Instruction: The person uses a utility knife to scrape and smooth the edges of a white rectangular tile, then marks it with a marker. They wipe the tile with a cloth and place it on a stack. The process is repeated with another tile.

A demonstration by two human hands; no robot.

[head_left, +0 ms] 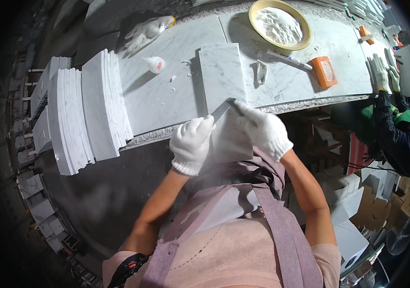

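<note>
A long white marble tile (221, 67) with grey veins lies lengthwise in front of me. Its near end juts past the table edge toward my apron. In a white knit glove, my left hand (191, 146) is wrapped round one end of a flat grey metal blade (223, 110), which could be a file or a scraper. The blade slants across the tile. My right hand (265, 132), gloved likewise, has its fingers at the blade's far end, thumb side toward the tile; its palm lies over the tile's right edge.
Stacked marble tiles (101, 103) stand at the left. On the stone tabletop (166, 103) are a spare glove (147, 33), a small squeeze bottle (154, 64), a yellow bowl (303, 41) of white powder, a marker (289, 60) and an orange block (324, 72). A co-worker's gloved hand (380, 72) is at right.
</note>
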